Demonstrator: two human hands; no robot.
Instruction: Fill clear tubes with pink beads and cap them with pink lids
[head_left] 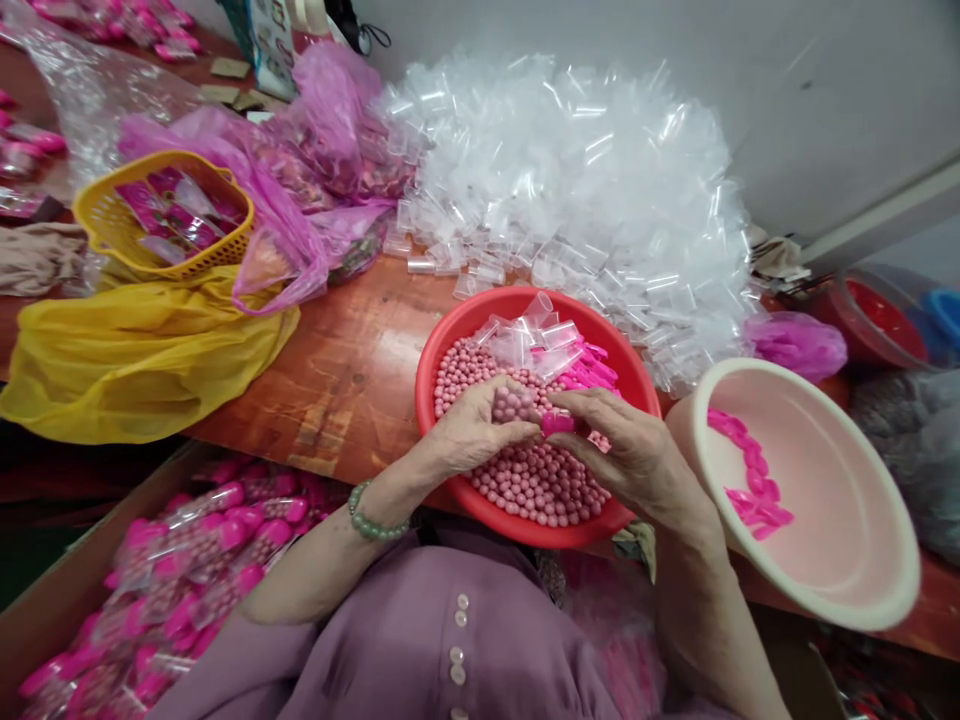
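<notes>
Above the red basin (426, 375), my left hand (476, 425) is closed around a clear plastic tube (513, 403) with pink beads inside. A bright pink cap (557, 422) is pinched between the fingers of my right hand (630, 445), close to the tube's end. Whether cap and tube touch is hard to tell. Loose pink beads (536, 490) fill much of the basin. On top of them lie several clear tubes (555, 335) and a cluster of pink caps (589, 370).
Clear tubes (570, 170) are heaped against the wall. A cream basin (855, 500) with a few pink pieces stands at right. Filled, capped tubes (187, 570) lie in a box at lower left. A yellow basket (112, 240), a yellow bag (150, 350) and a pink bag (330, 100) are further left.
</notes>
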